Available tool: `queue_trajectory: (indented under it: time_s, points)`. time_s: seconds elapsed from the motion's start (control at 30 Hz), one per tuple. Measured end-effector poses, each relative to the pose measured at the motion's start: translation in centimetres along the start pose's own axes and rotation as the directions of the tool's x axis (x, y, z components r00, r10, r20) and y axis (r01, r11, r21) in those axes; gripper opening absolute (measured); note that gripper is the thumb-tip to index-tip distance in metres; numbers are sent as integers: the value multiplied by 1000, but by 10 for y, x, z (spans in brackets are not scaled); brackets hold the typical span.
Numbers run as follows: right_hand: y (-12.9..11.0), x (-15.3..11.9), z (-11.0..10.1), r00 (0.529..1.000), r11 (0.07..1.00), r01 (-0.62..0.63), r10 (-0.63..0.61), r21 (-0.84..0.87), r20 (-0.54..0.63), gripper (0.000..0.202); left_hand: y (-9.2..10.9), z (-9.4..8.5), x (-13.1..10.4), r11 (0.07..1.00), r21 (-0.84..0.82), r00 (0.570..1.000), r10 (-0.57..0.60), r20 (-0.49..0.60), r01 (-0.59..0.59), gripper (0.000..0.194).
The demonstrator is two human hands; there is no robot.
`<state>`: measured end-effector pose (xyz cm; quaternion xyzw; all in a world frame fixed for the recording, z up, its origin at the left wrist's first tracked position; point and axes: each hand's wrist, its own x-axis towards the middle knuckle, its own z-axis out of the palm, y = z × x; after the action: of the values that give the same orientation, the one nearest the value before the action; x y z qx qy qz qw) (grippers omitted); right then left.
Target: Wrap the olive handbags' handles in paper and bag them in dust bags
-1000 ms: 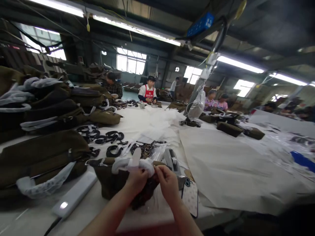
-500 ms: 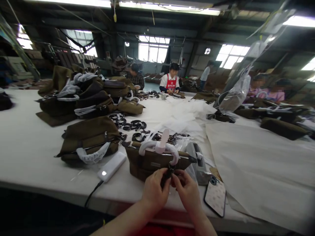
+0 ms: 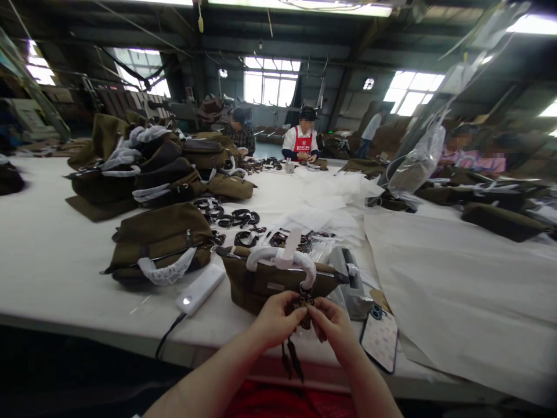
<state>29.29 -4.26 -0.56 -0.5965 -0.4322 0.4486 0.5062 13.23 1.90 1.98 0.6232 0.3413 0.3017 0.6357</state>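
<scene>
A dark olive handbag (image 3: 246, 284) stands upright in front of me, its carry handle (image 3: 260, 256) wrapped in white padding with a pale tag strip (image 3: 290, 247) sticking up from it. At the right foot of the handle, my left hand (image 3: 278, 318) and my right hand (image 3: 334, 323) meet, both pinched closed on a small dark bag charm (image 3: 303, 318). Its brown tassel strips (image 3: 294, 361) dangle below my fingers. The charm sits close to the handle's ring; whether it is fastened there I cannot tell.
Left of the bag lie a white power bank (image 3: 201, 288) with a cable and another olive bag (image 3: 161, 235). A phone (image 3: 380, 339) and a grey device (image 3: 354, 287) are to the right. Behind are coiled black straps (image 3: 239, 218), piled bags (image 3: 161, 162) and a person in a red apron (image 3: 303, 142).
The tassel strips now hang down below my fingers, where earlier they were not visible. Both hands remain at the handle's right foot, with the fingers slightly shifted.
</scene>
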Motion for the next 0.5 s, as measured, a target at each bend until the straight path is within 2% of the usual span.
queue_trajectory:
  time_s: [0.1,0.17,0.27,0.33,0.4,0.5]
  points:
    - [-4,1,-12,1000,999,-3,4,-33,25,43,2,-8,6,980,-178,996,-93,11,93,41]
    - [-7,3,-17,1000,992,21,-20,-121,10,42,1,-11,9,971,-199,990,-138,-10,133,50]
    - [-13,2,-12,997,969,74,-75,-235,3,39,-2,-9,9,964,-228,990,-134,38,140,52]
    - [-16,0,-2,996,971,88,-82,-221,34,39,-4,-6,7,958,-259,991,-107,78,124,48]
    - [-16,-3,7,996,982,82,-73,-169,59,39,-5,-4,5,967,-235,994,-85,75,101,42]
    - [-13,-6,12,996,984,88,-82,-152,44,37,-4,-6,4,998,-46,999,-41,33,42,30]
